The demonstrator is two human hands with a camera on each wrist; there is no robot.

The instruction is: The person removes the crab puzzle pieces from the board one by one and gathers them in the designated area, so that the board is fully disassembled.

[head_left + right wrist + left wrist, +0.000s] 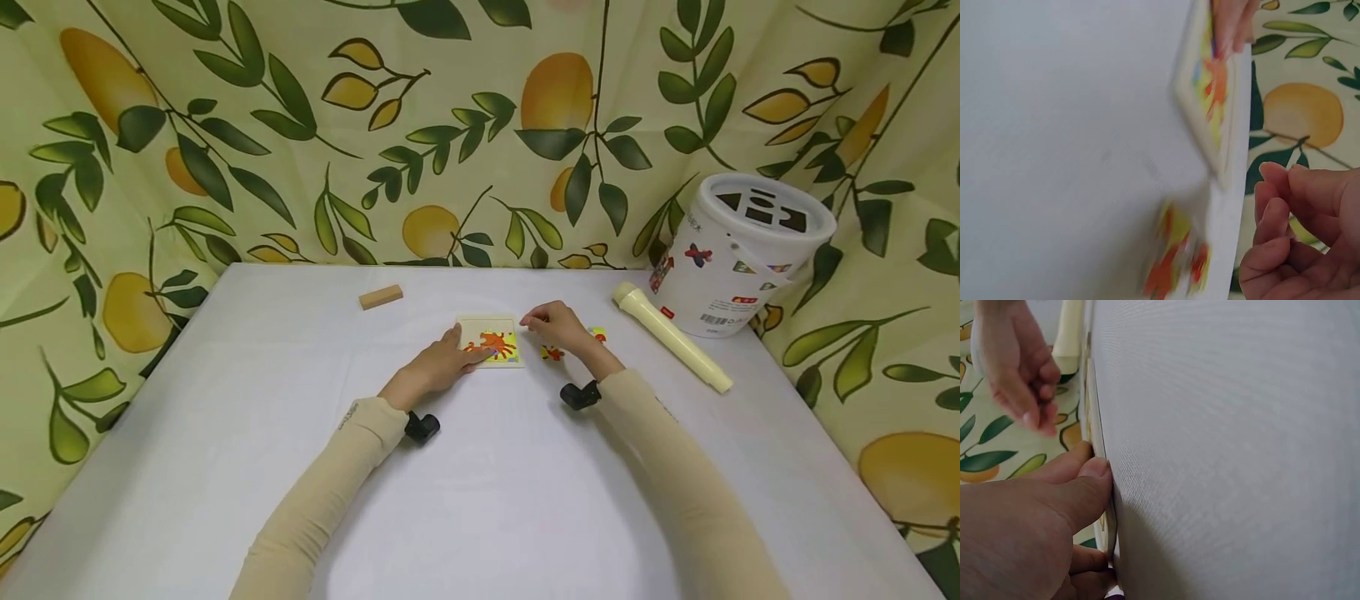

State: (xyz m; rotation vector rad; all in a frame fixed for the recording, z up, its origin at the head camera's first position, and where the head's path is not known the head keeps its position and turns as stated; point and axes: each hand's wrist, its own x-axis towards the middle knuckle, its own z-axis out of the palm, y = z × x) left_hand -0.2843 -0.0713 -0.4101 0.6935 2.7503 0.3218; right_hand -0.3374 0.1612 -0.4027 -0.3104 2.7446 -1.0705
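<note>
A square jigsaw tray (pixel 487 322) lies on the white table, a red-orange figure on yellow pieces filling its lower part and its upper part bare. My left hand (pixel 441 363) grips it at the left and near side, as the left wrist view also shows at the tray's edge (pixel 1099 419). Right of the tray my right hand (pixel 561 327) hovers, its fingers loosely curled. In the right wrist view the thumb and index fingertips (pixel 1274 172) come close together with nothing visible between them. Loose jigsaw pieces (pixel 1169 265) lie on the table below that hand, blurred.
A tan wooden block (pixel 381 297) lies behind and left of the tray. To the right rest a cream toy microphone-shaped stick (pixel 672 337) and a large white bucket (pixel 723 275) with a shape-sorter lid. A fruit-patterned curtain (pixel 420 167) closes off the table's back and sides.
</note>
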